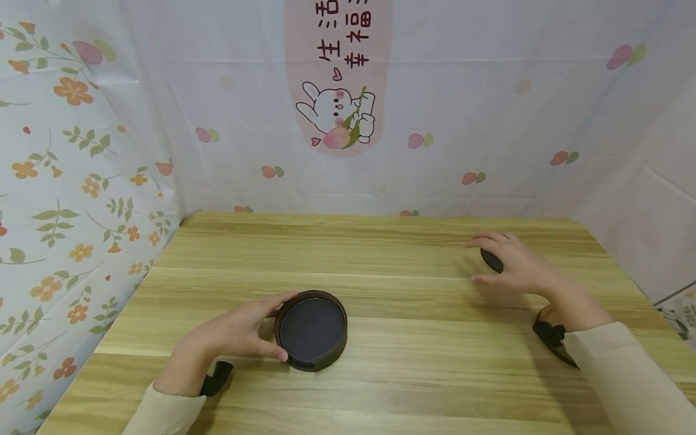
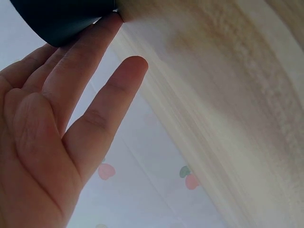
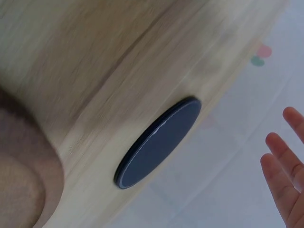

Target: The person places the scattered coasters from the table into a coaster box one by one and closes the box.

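Observation:
A round dark coaster holder point(image 1: 338, 350) with a raised brown rim sits on the table, a dark disc lying inside it. My left hand point(image 1: 239, 329) is at its left side, index finger along the far rim and thumb by the near rim. In the left wrist view the fingers are straight, with fingertips at the holder's dark wall point(image 2: 61, 21) and the thumb apart. Over the table's right part, my right hand point(image 1: 513, 263) hovers with fingers spread and holds nothing. Below it lies a flat dark coaster point(image 1: 492, 261), partly covered by the hand in the head view.
A round brown wooden piece point(image 3: 23, 190) lies nearer me, largely hidden under my right forearm in the head view. The wood-grain table point(image 1: 402, 368) ends at a white printed cloth point(image 1: 462, 121) behind. Flowered cloth point(image 1: 81, 199) hangs along the left.

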